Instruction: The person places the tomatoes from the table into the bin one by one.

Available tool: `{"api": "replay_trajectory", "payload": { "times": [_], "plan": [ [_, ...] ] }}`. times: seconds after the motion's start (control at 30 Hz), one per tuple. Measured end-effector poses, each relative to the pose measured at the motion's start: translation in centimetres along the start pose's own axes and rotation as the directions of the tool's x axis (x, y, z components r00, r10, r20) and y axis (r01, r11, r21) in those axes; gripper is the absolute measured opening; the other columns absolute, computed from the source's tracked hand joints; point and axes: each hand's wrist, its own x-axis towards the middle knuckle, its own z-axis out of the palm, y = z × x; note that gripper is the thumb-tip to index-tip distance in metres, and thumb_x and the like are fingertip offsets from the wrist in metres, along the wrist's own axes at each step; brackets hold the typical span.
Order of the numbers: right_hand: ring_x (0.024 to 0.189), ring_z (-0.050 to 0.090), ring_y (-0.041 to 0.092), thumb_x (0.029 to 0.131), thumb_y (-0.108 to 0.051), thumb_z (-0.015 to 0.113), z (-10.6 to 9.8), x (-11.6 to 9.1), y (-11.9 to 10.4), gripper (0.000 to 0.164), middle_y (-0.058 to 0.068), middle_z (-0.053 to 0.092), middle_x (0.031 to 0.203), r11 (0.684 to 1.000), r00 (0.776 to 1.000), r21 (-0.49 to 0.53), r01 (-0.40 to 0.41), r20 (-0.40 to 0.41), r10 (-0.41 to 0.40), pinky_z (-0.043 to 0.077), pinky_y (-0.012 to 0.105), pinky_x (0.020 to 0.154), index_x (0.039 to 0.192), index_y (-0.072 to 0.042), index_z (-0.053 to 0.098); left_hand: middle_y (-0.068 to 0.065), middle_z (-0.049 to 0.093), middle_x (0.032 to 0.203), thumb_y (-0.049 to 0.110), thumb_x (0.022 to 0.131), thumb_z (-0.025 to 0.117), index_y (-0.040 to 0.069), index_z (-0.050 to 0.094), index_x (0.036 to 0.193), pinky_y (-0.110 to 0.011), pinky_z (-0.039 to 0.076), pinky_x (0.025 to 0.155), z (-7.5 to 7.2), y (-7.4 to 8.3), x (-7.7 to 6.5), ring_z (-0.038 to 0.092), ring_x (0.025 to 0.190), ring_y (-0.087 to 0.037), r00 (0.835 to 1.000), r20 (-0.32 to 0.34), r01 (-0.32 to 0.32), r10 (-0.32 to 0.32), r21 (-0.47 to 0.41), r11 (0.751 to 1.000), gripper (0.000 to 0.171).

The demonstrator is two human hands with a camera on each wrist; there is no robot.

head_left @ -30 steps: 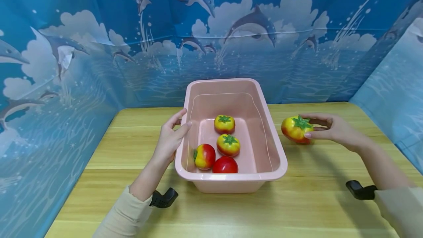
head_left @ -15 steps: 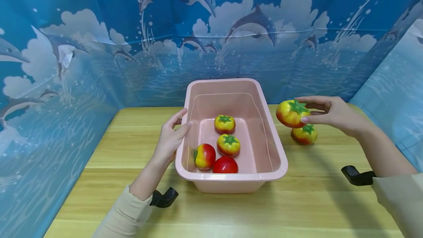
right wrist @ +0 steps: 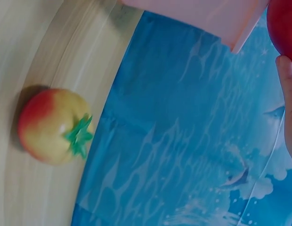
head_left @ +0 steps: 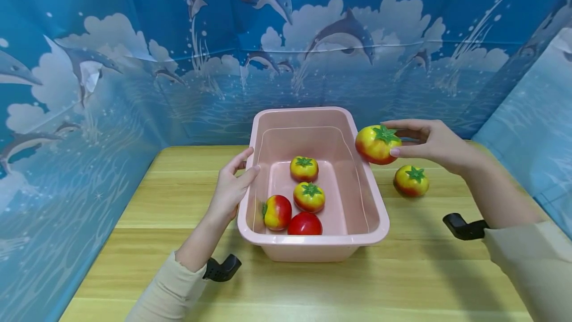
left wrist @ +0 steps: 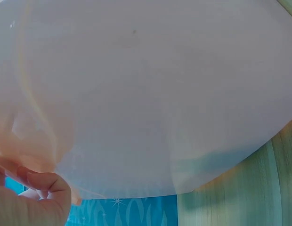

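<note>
A pink plastic basin (head_left: 313, 240) stands on the wooden table. My left hand (head_left: 230, 185) grips its left rim, thumb over the edge; the basin's pink wall (left wrist: 136, 94) fills most of the left wrist view. Inside lie several red-and-yellow tomatoes: one at the back (head_left: 304, 168), one in the middle (head_left: 309, 197), one on its side (head_left: 277, 211) and a red one (head_left: 305, 223) partly hidden by the front rim. My right hand (head_left: 431, 143) holds another tomato (head_left: 375, 145) between thumb and fingers, overlapping the right rim in the head view.
One more tomato (head_left: 411, 181), leaf side up, rests on the table (head_left: 424, 272) right of the basin; the same tomato (right wrist: 56, 126) shows in the right wrist view. A blue dolphin-print curtain (head_left: 214, 103) encloses the back and sides of the table.
My right hand has lifted the tomato off the table and carried it up and left to the basin's right rim, uncovering another tomato behind it. My left hand has stayed on the rim.
</note>
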Motion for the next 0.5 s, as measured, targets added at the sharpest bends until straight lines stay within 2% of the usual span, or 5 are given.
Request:
{"api": "replay_trajectory", "payload": {
  "times": [0.3,0.5],
  "plan": [
    [0.124,0.04,0.025,0.089,-0.017,0.064,1.3,1.1,-1.5,0.052,0.006,0.04,0.141,0.997,0.998,0.06,0.04,0.037,-0.043,0.05,0.024,0.083,0.138,-0.013,0.046,-0.015,0.045,0.106,0.01,0.091,0.058,0.015,0.044,0.139,-0.047,0.051,0.081,0.0,0.1,-0.1,0.064,0.088,-0.024,1.0,-0.003,0.006,-0.006,-0.01,1.0,0.05],
    [0.123,0.042,0.025,0.087,-0.017,0.066,2.6,2.1,-1.9,0.054,0.007,0.043,0.139,0.995,0.996,0.085,0.044,0.069,-0.05,0.052,0.033,0.086,0.137,-0.013,0.047,-0.015,0.045,0.106,0.01,0.092,0.058,0.015,0.044,0.139,-0.047,0.051,0.082,0.1,0.2,-0.1,0.063,0.089,-0.025,1.0,-0.008,0.018,-0.018,-0.007,1.0,0.05]
  ]
}}
